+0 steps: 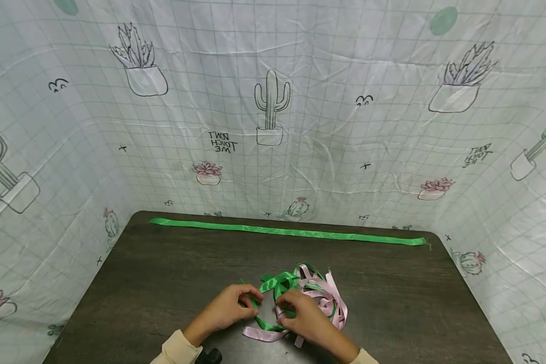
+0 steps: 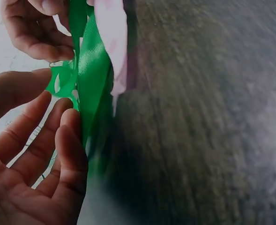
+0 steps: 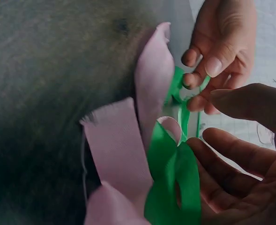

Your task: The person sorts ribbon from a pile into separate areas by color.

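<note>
A tangled heap of green ribbon [image 1: 279, 282] and pink ribbon [image 1: 338, 298] lies on the dark table in the head view. My left hand [image 1: 229, 308] is at the heap's left side, pinching a strand of green ribbon [image 2: 65, 79] between thumb and finger. Beside it, my right hand [image 1: 309, 316] reaches over the heap's front. In the right wrist view, this hand's thumb [image 3: 250, 101] stands apart from its fingers, whose tips touch the green ribbon loops [image 3: 187, 173]. A cut end of pink ribbon [image 3: 119, 140] shows close by. Some strands are hidden under the right hand.
One long green ribbon [image 1: 277, 231] lies stretched flat along the table's far edge. The dark wood-grain table [image 1: 391, 293] is bordered by a white cloth [image 1: 327, 167] printed with cacti. Near the left sleeve is a small black object [image 1: 209, 356].
</note>
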{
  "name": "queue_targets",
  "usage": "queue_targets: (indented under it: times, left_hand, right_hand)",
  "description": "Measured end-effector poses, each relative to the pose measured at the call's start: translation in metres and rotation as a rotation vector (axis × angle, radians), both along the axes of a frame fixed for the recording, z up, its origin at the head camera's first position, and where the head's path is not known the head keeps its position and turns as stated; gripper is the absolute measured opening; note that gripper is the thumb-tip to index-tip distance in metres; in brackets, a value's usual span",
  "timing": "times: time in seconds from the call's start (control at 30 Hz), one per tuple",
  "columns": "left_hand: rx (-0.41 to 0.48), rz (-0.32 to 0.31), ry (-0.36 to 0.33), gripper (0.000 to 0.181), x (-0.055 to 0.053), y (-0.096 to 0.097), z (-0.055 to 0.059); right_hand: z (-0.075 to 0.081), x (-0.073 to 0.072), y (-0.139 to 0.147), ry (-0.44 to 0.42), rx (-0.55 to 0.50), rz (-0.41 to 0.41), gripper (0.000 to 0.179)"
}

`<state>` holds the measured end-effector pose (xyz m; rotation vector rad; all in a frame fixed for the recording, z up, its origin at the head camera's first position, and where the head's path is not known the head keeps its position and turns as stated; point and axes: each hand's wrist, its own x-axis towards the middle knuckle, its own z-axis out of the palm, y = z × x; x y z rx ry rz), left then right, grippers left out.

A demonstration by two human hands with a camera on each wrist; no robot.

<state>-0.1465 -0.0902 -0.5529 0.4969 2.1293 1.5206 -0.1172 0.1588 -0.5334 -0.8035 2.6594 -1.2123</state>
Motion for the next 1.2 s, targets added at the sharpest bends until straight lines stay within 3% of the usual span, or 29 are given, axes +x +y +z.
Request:
queue_targets:
  times: [0.13, 0.4, 0.53, 0.73, 0.87, 1.03, 1.2]
  left_hand:
    - [-0.053, -0.022, 0.038, 0.023, 0.001, 0.001, -0.002]
    - [-0.094, -0.057, 0.087, 0.024, 0.003, 0.001, -0.004]
    - [-0.105, -0.075, 0.129, 0.025, 0.003, 0.000, -0.006]
    - [-0.119, -0.126, 0.173, 0.023, 0.003, -0.003, -0.007]
    - [-0.136, -0.155, 0.229, 0.018, 0.003, -0.003, -0.008]
    - [-0.191, -0.139, 0.252, 0.012, 0.005, -0.002, -0.008]
    - [-0.158, -0.121, 0.221, 0.007, 0.004, -0.004, -0.007]
  right_hand:
    - [-0.005, 0.002, -0.005, 0.051, 0.041, 0.033, 0.023]
    - [-0.013, 0.008, -0.012, 0.256, 0.139, 0.050, 0.027]
    - [-0.012, 0.010, -0.012, 0.267, 0.164, 0.058, 0.028]
    - [-0.009, 0.012, -0.013, 0.204, 0.195, 0.094, 0.034]
    - [-0.012, 0.013, -0.013, 0.272, 0.244, 0.112, 0.032]
    - [-0.017, 0.013, -0.013, 0.375, 0.264, 0.106, 0.026]
    - [-0.017, 0.011, -0.011, 0.346, 0.180, 0.100, 0.021]
